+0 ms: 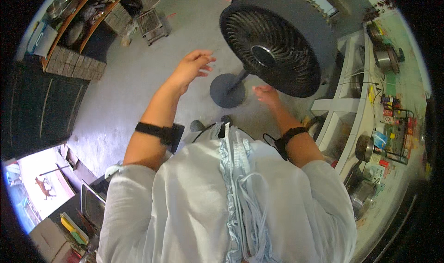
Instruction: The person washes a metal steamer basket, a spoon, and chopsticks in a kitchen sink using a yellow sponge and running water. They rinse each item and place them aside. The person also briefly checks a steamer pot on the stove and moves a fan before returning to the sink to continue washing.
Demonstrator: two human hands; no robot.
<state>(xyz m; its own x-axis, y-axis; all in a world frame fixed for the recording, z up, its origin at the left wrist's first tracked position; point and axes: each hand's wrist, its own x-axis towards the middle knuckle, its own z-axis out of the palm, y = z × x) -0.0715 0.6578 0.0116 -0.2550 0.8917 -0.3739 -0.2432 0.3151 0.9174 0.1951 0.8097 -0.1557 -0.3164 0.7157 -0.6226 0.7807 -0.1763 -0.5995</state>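
Note:
A dark pedestal fan (274,51) leans across the upper middle of the head view, its round grille turned partly towards me. Its pole runs down to a round base (223,94) on the floor. To the left of the fan, my left hand (197,66) is raised in the air, fingers bent and apart, holding nothing. My right hand (266,94) is just below the lower rim of the fan head. It looks empty with its fingers loosely spread, though part of it is blurred; whether it touches the fan I cannot tell.
Along the right runs a tiled counter (335,105) with a steel pot (386,60), a saucepan (365,147) and a wire rack of packets (399,138). Shelves (66,27) and a small metal stand (151,25) are at upper left. A dog (43,187) is outside the doorway.

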